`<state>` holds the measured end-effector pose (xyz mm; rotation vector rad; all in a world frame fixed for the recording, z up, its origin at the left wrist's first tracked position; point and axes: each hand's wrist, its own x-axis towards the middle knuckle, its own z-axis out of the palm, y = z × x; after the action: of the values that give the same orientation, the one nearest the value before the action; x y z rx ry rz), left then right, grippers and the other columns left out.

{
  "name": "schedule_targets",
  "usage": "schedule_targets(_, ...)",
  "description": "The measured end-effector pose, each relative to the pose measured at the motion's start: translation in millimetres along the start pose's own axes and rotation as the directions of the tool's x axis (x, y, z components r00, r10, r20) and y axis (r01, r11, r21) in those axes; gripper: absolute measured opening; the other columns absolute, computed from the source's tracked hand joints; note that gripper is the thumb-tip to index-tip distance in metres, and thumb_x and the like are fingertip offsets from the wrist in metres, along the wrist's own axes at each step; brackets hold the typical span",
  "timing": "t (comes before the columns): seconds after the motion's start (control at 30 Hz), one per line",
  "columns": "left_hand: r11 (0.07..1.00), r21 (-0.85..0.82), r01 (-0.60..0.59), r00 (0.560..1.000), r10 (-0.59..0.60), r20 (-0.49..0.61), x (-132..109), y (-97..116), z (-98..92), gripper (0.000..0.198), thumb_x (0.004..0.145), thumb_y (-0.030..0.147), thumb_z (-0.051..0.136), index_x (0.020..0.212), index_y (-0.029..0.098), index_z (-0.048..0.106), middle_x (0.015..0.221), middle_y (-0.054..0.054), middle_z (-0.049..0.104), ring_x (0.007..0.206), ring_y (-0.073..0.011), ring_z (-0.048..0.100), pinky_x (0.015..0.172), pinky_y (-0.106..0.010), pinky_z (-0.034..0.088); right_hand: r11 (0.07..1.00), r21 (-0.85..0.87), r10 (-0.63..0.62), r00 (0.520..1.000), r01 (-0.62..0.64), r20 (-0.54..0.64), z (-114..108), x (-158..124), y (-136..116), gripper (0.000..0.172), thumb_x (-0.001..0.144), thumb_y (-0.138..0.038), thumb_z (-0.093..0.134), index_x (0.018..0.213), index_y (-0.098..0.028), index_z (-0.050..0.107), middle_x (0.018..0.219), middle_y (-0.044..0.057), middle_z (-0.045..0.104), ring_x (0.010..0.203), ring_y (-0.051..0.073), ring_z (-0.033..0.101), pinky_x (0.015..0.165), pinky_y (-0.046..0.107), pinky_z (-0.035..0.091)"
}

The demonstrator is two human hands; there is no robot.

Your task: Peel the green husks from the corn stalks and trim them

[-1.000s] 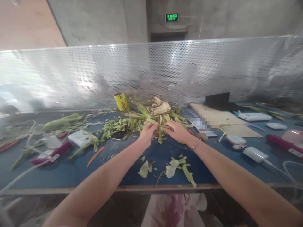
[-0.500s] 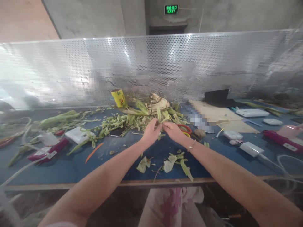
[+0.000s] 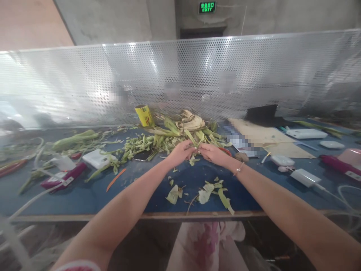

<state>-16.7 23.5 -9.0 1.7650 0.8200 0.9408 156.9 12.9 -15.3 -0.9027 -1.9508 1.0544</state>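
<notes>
Fingers pinched, my left hand (image 3: 182,153) grips a pale green strip of corn husk (image 3: 191,138) whose end points up and away. My right hand (image 3: 213,153) is closed on the same husk from the other side, fingertips almost meeting the left ones. Where the fingers press, the lower part of the strip is hidden. Just behind both hands lies a heap of green husk pieces (image 3: 158,141), topped by a dry cream husk bundle (image 3: 191,120). Red-handled scissors (image 3: 225,151) lie partly hidden behind my right hand.
Torn husk scraps (image 3: 204,194) lie near the table's front edge. A yellow roll (image 3: 145,116) stands by the perforated metal screen (image 3: 141,82). On the left are a white box (image 3: 98,160) and an orange strip (image 3: 116,179); cardboard (image 3: 254,131) and a white charger (image 3: 306,177) are on the right.
My hands have moved slightly apart, the right one outward, with the husk strip still between the fingertips. The whole view has shifted a little, so the table items appear farther right.
</notes>
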Motion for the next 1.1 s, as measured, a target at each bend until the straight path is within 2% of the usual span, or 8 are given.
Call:
schedule_targets(0.13,0.999,0.049,0.013,0.998,-0.016,0.061,-0.3,4.7,-8.8,0.023,0.073,0.037,0.057,0.079,0.015,0.061,0.037,0.006,0.04,0.034,-0.0053,0.031,0.039,-0.019,0.022,0.997,0.063,0.042,0.996,-0.047,0.074,-8.9,-3.0,-5.6,0.019,0.079,-0.037,0.049,0.075,-0.018,0.046,0.046,-0.01,0.028,0.039,0.005,0.022,0.04,0.021,0.019)
schedule_targets(0.27,0.999,0.042,0.016,0.998,-0.019,0.06,1.3,8.2,-15.4,0.026,0.073,0.037,0.058,0.083,0.014,0.063,0.036,0.006,0.04,0.034,-0.0049,0.03,0.04,-0.019,0.022,0.99,0.116,0.063,0.988,-0.08,0.144,-10.0,-3.9,-8.5,0.019,0.079,-0.037,0.049,0.08,-0.018,0.048,0.047,-0.011,0.025,0.039,0.005,0.021,0.04,0.02,0.018)
schedule_targets(0.4,0.998,-0.014,0.053,0.998,-0.053,0.044,2.1,6.4,-18.0,0.028,0.07,0.037,0.06,0.087,0.015,0.063,0.035,0.007,0.037,0.032,-0.0042,0.027,0.039,-0.019,0.019,0.997,0.045,0.049,0.986,-0.057,0.161,-12.2,-2.9,-2.8,0.021,0.082,-0.038,0.046,0.088,-0.018,0.052,0.049,-0.01,0.028,0.041,0.006,0.025,0.042,0.021,0.022)
schedule_targets(0.53,0.976,-0.182,0.122,0.99,-0.107,0.094,-0.2,3.7,-9.6,0.03,0.068,0.04,0.062,0.086,0.015,0.06,0.034,0.009,0.031,0.031,-0.003,0.019,0.038,-0.019,0.015,0.994,-0.1,-0.034,0.999,0.035,0.017,-12.2,-0.2,2.9,0.025,0.082,-0.041,0.047,0.081,-0.017,0.053,0.065,-0.004,0.045,0.057,0.008,0.04,0.054,0.022,0.032)
schedule_targets(0.67,0.956,-0.258,0.139,0.99,-0.125,0.073,-2.7,4.1,4.3,0.029,0.068,0.039,0.062,0.085,0.017,0.052,0.035,0.011,0.031,0.03,-0.0027,0.019,0.037,-0.018,0.012,0.999,-0.051,-0.014,0.986,0.005,-0.167,-2.3,5.9,3.9,0.026,0.082,-0.043,0.044,0.077,-0.018,0.048,0.063,-0.004,0.045,0.057,0.01,0.042,0.057,0.024,0.034)
schedule_targets(0.87,0.975,-0.204,0.086,0.994,-0.099,-0.053,-3.0,3.2,14.0,0.027,0.071,0.039,0.06,0.08,0.019,0.043,0.036,0.011,0.034,0.032,-0.0035,0.024,0.036,-0.017,0.016,0.978,-0.206,-0.064,0.907,-0.025,-0.415,9.4,12.7,0.3,0.027,0.082,-0.036,0.041,0.062,-0.019,0.045,0.057,-0.002,0.045,0.057,0.012,0.042,0.057,0.026,0.032)
schedule_targets(0.97,0.982,-0.171,0.075,0.993,-0.089,-0.079,-2.6,1.6,15.1,0.026,0.072,0.038,0.059,0.08,0.02,0.042,0.037,0.011,0.034,0.032,-0.0039,0.025,0.036,-0.017,0.017,0.987,-0.155,-0.036,0.877,-0.045,-0.479,10.3,12.3,-1.4,0.023,0.081,-0.035,0.042,0.068,-0.018,0.052,0.056,-0.001,0.048,0.054,0.013,0.044,0.055,0.026,0.034)
schedule_targets(1.1,0.985,-0.161,0.065,0.995,-0.076,-0.059,-1.8,1.1,16.2,0.025,0.073,0.036,0.059,0.082,0.02,0.042,0.037,0.011,0.034,0.033,-0.004,0.025,0.037,-0.017,0.017,0.997,-0.07,-0.009,0.826,-0.037,-0.564,11.9,10.2,-3.1,0.025,0.081,-0.037,0.042,0.072,-0.018,0.056,0.056,0.0,0.049,0.05,0.012,0.044,0.051,0.026,0.035)
